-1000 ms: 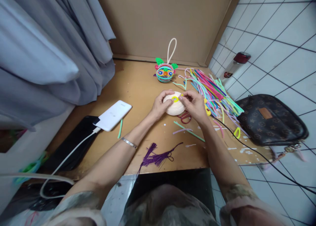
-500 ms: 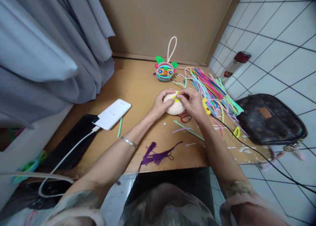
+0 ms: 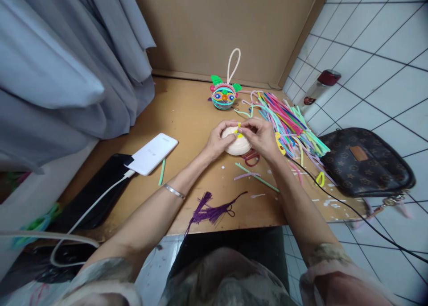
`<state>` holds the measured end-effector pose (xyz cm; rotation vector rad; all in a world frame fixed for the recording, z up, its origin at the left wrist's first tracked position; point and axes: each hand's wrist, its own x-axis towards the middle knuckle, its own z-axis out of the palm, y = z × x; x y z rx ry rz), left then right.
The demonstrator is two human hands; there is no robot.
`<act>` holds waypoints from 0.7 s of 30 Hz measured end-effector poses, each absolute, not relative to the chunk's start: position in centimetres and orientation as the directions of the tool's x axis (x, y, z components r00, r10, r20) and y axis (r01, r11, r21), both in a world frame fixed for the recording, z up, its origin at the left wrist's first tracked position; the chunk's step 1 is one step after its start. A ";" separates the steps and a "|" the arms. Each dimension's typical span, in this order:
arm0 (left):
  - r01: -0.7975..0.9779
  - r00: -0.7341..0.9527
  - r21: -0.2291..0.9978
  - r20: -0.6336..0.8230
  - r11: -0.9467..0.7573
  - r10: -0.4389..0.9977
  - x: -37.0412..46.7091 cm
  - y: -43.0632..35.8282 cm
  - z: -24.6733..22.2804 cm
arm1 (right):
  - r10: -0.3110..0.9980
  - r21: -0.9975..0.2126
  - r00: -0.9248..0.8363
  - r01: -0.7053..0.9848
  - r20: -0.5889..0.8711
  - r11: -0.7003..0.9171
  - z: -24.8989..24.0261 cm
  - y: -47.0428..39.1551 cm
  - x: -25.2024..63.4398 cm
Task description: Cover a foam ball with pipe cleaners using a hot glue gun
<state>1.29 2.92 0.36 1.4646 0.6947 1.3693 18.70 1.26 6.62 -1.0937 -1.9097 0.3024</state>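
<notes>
"Main thing, quick: where is it?"
"Cream-white rounded ball with fine ridges (image 3: 238, 148), mid-table, between my hands. Can't tell if it touches the pale brown smooth tabletop (image 3: 187, 118)."
"Grip?"
"My left hand (image 3: 216, 142) is closed on the ball's side, thumb on top. My right hand (image 3: 262, 138) has thumb and finger pinched on the small bright yellow strip (image 3: 240, 135), on the ball's upper face. Strip's full shape: hidden by fingers."
"Right by it?"
"Dark red looped handles (image 3: 251, 160), partly under ball and hand. Nearer me, a thin mint-green fuzzy stick (image 3: 264, 182) crossing a short lilac one (image 3: 245, 175). Closer still, a purple thread tassel (image 3: 209, 213), strands splayed."
"Farther out?"
"Behind: round striped ornament (image 3: 224, 100), face on front, leaf-shaped green ears, white cord loop standing up. Right: heap of multicolored fuzzy sticks (image 3: 284, 121), then a dark brown patterned bag (image 3: 368, 163), rounded corners, tan patch. Left: flat white glossy slab (image 3: 152, 154), cable plugged in, overlapping a flat black one (image 3: 96, 199)."
</notes>
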 end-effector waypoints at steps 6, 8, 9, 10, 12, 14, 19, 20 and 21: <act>-0.238 0.194 0.908 0.393 -0.345 0.899 1.2 2.9 0.4 | 0.788 -0.604 -0.194 0.544 0.585 0.582 6.4 1.8 19.1; -0.252 0.191 0.906 0.391 -0.340 0.901 1.3 3.0 0.3 | 0.785 -0.626 -0.181 0.510 0.592 0.590 6.2 2.0 19.2; -0.258 0.186 0.906 0.387 -0.335 0.903 1.3 3.0 0.2 | 0.785 -0.639 -0.182 0.487 0.592 0.595 6.2 2.1 19.3; -0.262 0.177 0.907 0.382 -0.331 0.907 1.4 3.0 0.2 | 0.788 -0.655 -0.189 0.462 0.586 0.598 6.1 2.2 19.3; -0.266 0.141 0.907 0.371 -0.326 0.918 1.6 2.9 0.2 | 0.801 -0.692 -0.208 0.415 0.561 0.591 6.1 2.3 19.3; -0.269 0.106 0.909 0.357 -0.318 0.928 1.8 2.7 0.3 | 0.817 -0.720 -0.212 0.391 0.536 0.574 6.1 2.4 19.3; -0.228 0.061 0.950 0.230 -0.211 0.971 1.9 2.3 0.7 | 0.850 -0.750 -0.153 0.409 0.505 0.519 6.1 2.3 19.3; -0.210 0.058 0.961 0.194 -0.178 0.979 1.8 2.3 0.9 | 0.853 -0.753 -0.142 0.412 0.503 0.513 6.1 2.3 19.3; -0.193 0.062 0.971 0.159 -0.144 0.985 1.8 2.3 1.0 | 0.854 -0.755 -0.131 0.414 0.503 0.508 6.1 2.3 19.3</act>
